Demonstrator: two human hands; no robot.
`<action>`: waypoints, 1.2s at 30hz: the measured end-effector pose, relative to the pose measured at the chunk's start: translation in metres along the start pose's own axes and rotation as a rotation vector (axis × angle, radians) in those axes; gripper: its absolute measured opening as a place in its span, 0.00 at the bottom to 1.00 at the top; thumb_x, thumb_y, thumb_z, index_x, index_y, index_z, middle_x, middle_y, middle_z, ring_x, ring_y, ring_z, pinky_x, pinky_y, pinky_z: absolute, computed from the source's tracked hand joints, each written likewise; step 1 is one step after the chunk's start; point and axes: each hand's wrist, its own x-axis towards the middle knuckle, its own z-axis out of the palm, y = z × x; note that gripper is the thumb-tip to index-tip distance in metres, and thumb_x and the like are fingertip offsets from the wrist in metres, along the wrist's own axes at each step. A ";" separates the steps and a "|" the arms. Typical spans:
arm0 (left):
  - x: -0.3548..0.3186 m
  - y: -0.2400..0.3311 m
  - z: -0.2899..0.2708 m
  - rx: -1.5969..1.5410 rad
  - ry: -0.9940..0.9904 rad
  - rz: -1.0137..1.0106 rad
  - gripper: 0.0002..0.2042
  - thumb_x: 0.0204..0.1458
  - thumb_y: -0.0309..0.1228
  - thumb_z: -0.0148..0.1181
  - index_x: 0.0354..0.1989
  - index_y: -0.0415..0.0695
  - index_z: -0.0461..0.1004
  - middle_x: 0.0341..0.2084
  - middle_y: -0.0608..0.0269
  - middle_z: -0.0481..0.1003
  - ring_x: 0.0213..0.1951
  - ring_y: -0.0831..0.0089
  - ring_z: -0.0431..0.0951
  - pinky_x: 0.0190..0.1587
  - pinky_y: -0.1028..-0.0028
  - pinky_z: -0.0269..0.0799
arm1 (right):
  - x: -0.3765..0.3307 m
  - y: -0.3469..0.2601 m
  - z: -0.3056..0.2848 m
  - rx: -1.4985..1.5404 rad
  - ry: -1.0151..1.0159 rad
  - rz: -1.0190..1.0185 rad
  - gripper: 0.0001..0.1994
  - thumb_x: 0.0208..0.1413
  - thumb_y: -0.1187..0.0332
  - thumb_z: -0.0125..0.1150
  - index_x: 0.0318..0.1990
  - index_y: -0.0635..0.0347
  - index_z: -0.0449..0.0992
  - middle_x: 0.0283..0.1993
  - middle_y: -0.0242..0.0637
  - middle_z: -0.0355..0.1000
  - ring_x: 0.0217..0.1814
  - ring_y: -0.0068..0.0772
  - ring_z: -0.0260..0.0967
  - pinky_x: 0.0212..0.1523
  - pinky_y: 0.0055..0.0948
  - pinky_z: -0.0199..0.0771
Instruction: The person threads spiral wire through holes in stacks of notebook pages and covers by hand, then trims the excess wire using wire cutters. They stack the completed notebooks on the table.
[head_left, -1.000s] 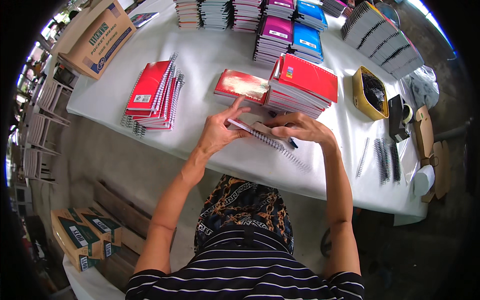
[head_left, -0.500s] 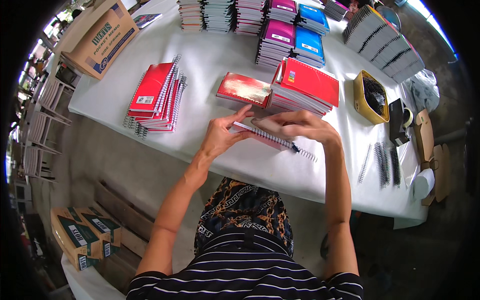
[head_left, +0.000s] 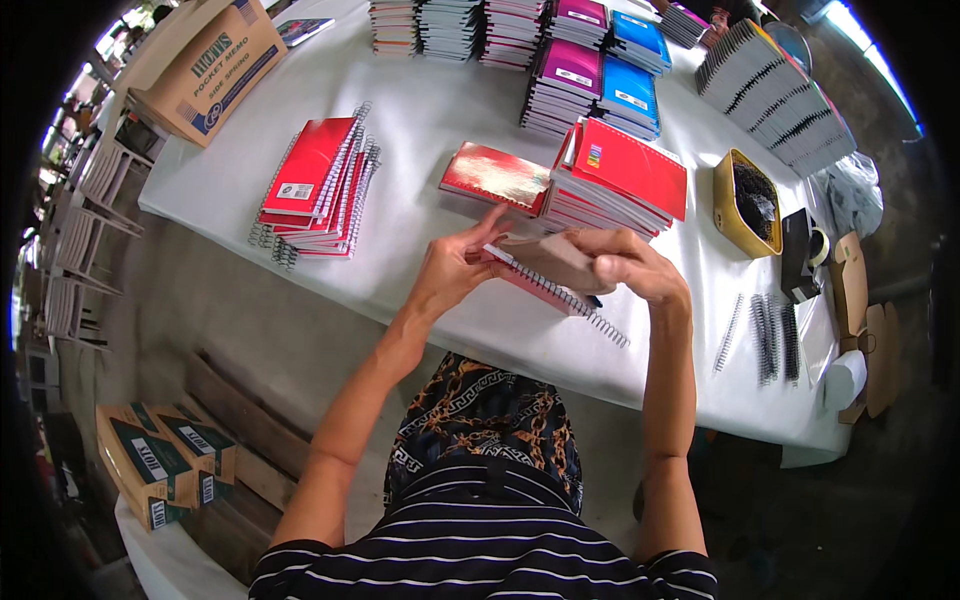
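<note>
1. The notebook [head_left: 552, 292] is between the two hands, near the front edge of the desk [head_left: 400, 200]; whether it rests on the top or is held just above, I cannot tell from here.
2. To my eye this piece is well along: a coil [head_left: 608, 328] runs down its punched edge, and a bare length juts past the lower right end, so that end looks unfinished. A brown sheet [head_left: 562, 262], seemingly its back cover, is raised beside the coil.
3. Over on the left, the red books [head_left: 308, 170] are piled with coils on their edges, ends poking out, and seem about as far on. On the red stack [head_left: 630, 180] just beyond the hands I make out no coils, so those look left over. Several loose coils [head_left: 767, 340] lie on the right.
4. The left hand [head_left: 455, 265] pinches the notebook's upper left end, its forefinger stretched away from the desk's front edge.
5. The right hand [head_left: 640, 268] grips the brown sheet, thumb on the near side. (A small dark tip peeks out below it; of what, I cannot say.)
6. Both arms reach forward, elbows apart, the hands drawn in toward each other.
</note>
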 end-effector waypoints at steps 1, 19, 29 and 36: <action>-0.001 0.000 0.001 -0.018 -0.001 -0.005 0.41 0.46 0.17 0.69 0.70 0.53 0.59 0.57 0.53 0.73 0.49 0.81 0.74 0.51 0.80 0.74 | 0.000 -0.002 0.000 -0.007 -0.015 -0.008 0.29 0.57 0.48 0.58 0.56 0.62 0.76 0.53 0.48 0.76 0.53 0.38 0.73 0.56 0.33 0.68; -0.005 0.008 0.000 -0.013 -0.160 0.007 0.40 0.49 0.24 0.69 0.71 0.44 0.54 0.65 0.52 0.64 0.61 0.68 0.68 0.57 0.73 0.74 | -0.018 -0.003 0.010 0.038 0.132 -0.019 0.28 0.56 0.50 0.58 0.56 0.64 0.76 0.49 0.46 0.75 0.49 0.37 0.72 0.51 0.36 0.72; -0.007 0.023 -0.001 0.156 -0.330 0.156 0.28 0.51 0.41 0.67 0.59 0.42 0.72 0.57 0.59 0.74 0.57 0.70 0.73 0.58 0.69 0.70 | -0.159 0.072 0.011 -0.799 0.613 0.445 0.27 0.45 0.54 0.72 0.53 0.55 0.79 0.49 0.43 0.72 0.54 0.44 0.67 0.58 0.43 0.62; -0.037 0.058 -0.022 0.563 0.070 0.419 0.28 0.47 0.40 0.68 0.58 0.46 0.74 0.54 0.59 0.77 0.58 0.62 0.74 0.61 0.61 0.67 | -0.043 0.045 0.086 -0.678 0.852 0.073 0.17 0.51 0.60 0.69 0.47 0.56 0.77 0.50 0.42 0.70 0.54 0.45 0.66 0.53 0.42 0.67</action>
